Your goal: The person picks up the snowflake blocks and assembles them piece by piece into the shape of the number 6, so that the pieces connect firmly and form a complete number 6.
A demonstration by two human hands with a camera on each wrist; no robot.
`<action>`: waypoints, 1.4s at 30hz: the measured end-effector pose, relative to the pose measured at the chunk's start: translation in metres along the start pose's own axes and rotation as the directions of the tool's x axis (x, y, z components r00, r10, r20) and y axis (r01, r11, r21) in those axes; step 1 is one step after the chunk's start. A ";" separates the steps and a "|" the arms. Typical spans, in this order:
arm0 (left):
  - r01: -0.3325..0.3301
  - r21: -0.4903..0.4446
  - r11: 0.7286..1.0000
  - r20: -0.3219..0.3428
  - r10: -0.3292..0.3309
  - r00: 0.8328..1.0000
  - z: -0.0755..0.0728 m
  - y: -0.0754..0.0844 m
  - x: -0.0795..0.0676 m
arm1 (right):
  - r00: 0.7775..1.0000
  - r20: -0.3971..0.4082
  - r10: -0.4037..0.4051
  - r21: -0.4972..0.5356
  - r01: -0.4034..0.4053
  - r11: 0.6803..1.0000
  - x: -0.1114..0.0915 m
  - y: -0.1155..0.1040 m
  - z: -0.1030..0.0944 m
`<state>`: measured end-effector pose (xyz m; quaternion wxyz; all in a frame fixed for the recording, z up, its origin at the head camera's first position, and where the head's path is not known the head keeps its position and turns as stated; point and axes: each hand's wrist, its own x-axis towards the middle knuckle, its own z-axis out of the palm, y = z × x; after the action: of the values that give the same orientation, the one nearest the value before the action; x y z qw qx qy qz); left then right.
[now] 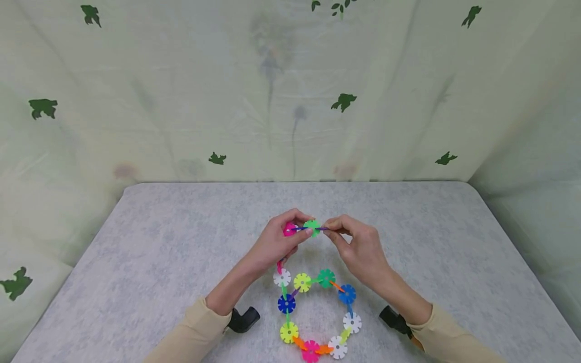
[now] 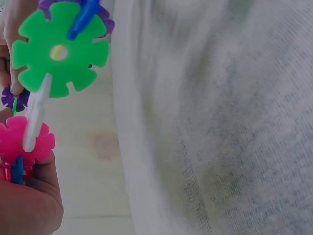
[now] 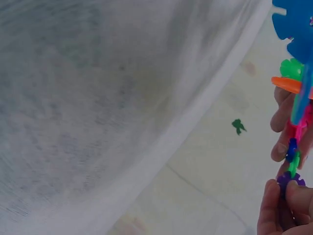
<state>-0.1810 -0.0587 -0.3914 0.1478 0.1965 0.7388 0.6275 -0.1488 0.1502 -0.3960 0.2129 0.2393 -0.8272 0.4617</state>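
My left hand (image 1: 282, 236) holds one end of a chain of notched plastic discs, with its thumb on a green disc (image 1: 312, 225). A pink disc (image 1: 289, 230) lies between its fingers, and a dark blue disc (image 1: 300, 228), seen edge-on, sits between pink and green. My right hand (image 1: 360, 247) pinches a purple disc (image 3: 290, 180) between thumb and fingers. That disc meets the green one at its edge; how deep it is slotted I cannot tell. Below the hands, more joined discs form a ring, including a yellow disc (image 1: 289, 333) and a light blue disc (image 1: 347, 294).
The ring stands near the front of a grey table (image 1: 190, 242), between the forearms. Black wrist devices (image 1: 244, 319) are worn on both wrists. A pale curtain (image 1: 190, 91) with green leaf shapes hangs behind the table and at its sides.
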 end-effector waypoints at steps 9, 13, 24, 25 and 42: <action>0.042 -0.099 0.994 -0.037 -0.046 0.998 -0.001 0.000 0.000 | 0.963 0.129 0.235 0.102 -0.248 0.963 0.006 0.001 -0.011; 0.082 -0.228 0.970 -0.042 -0.094 0.995 -0.004 -0.001 -0.001 | 0.917 0.177 0.358 0.065 -0.374 0.925 -0.001 0.002 -0.019; 0.210 -0.361 0.908 -0.061 -0.248 0.967 -0.005 -0.015 0.004 | 0.688 0.443 0.575 -0.235 -0.530 0.815 -0.042 -0.005 -0.020; 0.221 -0.370 0.902 -0.067 -0.263 0.962 -0.005 -0.016 0.005 | 0.675 0.456 0.579 -0.246 -0.530 0.812 -0.044 -0.005 -0.019; 0.356 -0.174 0.918 -0.267 -0.392 0.880 -0.014 -0.026 0.032 | 0.649 0.564 0.511 -0.025 -0.605 0.796 -0.038 0.007 -0.014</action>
<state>-0.2184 -0.0590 -0.4139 0.1653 -0.0554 0.7375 0.6525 -0.1209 0.1731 -0.4155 -0.2041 0.1098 -0.8440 0.4837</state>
